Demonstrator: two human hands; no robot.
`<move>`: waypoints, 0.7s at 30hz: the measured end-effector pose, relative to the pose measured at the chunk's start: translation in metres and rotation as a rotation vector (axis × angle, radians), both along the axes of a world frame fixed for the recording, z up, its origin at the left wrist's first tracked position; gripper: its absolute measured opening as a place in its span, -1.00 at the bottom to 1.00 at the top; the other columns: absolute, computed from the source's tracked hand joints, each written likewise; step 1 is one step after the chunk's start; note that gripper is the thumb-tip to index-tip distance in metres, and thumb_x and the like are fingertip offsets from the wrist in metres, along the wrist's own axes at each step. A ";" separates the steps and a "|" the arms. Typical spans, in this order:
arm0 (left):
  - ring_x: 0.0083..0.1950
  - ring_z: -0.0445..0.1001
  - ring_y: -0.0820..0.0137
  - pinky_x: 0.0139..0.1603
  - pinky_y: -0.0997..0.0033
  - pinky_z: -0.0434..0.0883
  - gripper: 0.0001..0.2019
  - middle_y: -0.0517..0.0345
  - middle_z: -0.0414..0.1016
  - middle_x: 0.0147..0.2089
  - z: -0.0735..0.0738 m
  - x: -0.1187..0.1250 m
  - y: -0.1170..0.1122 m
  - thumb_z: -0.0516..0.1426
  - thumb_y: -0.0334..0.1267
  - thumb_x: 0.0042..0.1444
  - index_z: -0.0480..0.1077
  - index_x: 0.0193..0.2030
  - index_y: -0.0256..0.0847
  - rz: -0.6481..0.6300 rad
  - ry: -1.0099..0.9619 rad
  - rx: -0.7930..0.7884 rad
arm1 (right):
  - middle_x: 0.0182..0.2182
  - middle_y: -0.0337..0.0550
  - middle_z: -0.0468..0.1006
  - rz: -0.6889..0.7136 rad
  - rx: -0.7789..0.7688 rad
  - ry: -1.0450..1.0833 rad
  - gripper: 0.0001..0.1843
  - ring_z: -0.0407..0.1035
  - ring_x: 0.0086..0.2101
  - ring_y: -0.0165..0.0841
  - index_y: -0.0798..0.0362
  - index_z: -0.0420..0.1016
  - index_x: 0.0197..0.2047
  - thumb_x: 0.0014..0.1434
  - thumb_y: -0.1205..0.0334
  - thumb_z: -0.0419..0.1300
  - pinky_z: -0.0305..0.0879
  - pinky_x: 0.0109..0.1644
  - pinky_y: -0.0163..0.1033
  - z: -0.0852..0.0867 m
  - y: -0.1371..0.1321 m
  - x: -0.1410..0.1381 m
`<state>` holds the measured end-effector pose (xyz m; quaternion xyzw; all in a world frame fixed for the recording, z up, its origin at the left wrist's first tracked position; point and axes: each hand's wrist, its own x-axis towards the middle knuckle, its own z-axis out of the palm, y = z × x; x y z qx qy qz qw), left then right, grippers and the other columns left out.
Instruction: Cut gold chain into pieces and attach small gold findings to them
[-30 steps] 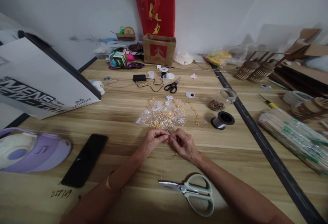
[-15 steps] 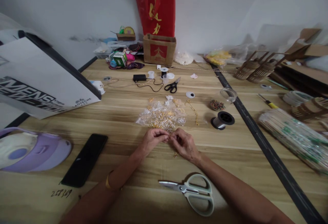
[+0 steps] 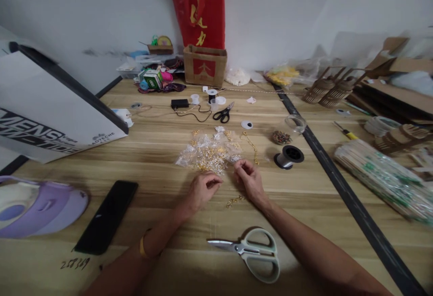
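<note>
My left hand [image 3: 201,191] rests on the wooden table [image 3: 162,151] with its fingers curled in a pinch; what it holds is too small to make out. My right hand [image 3: 249,180] is a little to the right, fingers pinched near the edge of a heap of small clear bags with gold and silver findings [image 3: 209,152]. A short gold chain piece [image 3: 234,201] lies on the table between and just below the two hands. A longer gold chain [image 3: 252,147] lies beyond my right hand.
Pale green scissors [image 3: 252,253] lie near the front edge. A black phone [image 3: 107,215] and a purple cap [image 3: 40,203] are at the left. A wire spool [image 3: 288,156], a bead jar [image 3: 287,131], black scissors [image 3: 222,113] and a white bag [image 3: 50,106] stand around.
The hands have parted: my right hand moved up toward the bags, my left stayed low. The small gold chain piece now lies in the open on the table. The view shifted slightly.
</note>
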<state>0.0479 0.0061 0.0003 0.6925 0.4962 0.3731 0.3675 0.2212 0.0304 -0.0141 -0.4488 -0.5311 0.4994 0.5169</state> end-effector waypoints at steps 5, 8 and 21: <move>-0.27 0.45 0.33 -0.20 0.39 0.35 -0.88 0.04 0.52 -0.35 0.006 -0.001 0.002 0.11 -0.42 0.03 0.50 -0.39 -0.25 -0.051 0.111 0.055 | -0.52 -0.24 0.34 0.064 0.299 -0.235 -0.84 0.23 -0.52 -0.46 0.07 0.32 -0.39 0.20 0.20 0.06 0.18 -0.48 -0.37 0.016 -0.020 -0.007; -0.22 0.44 0.30 -0.16 0.37 0.34 -0.88 0.03 0.51 -0.31 0.008 -0.003 0.004 0.11 -0.34 0.07 0.50 -0.36 -0.23 -0.072 0.151 0.055 | -0.43 -0.16 0.42 0.257 0.650 -0.466 -0.93 0.31 -0.42 -0.41 0.05 0.33 -0.33 0.19 0.33 0.05 0.26 -0.38 -0.33 0.023 -0.035 -0.011; -0.15 0.40 0.29 -0.09 0.34 0.30 -0.84 0.03 0.49 -0.23 0.024 0.035 0.044 0.10 -0.37 0.12 0.52 -0.26 -0.22 -0.405 0.386 0.235 | -0.49 -0.20 0.38 0.441 1.247 -0.862 -0.86 0.28 -0.49 -0.43 0.08 0.34 -0.40 0.20 0.34 0.04 0.20 -0.48 -0.32 0.012 -0.040 -0.014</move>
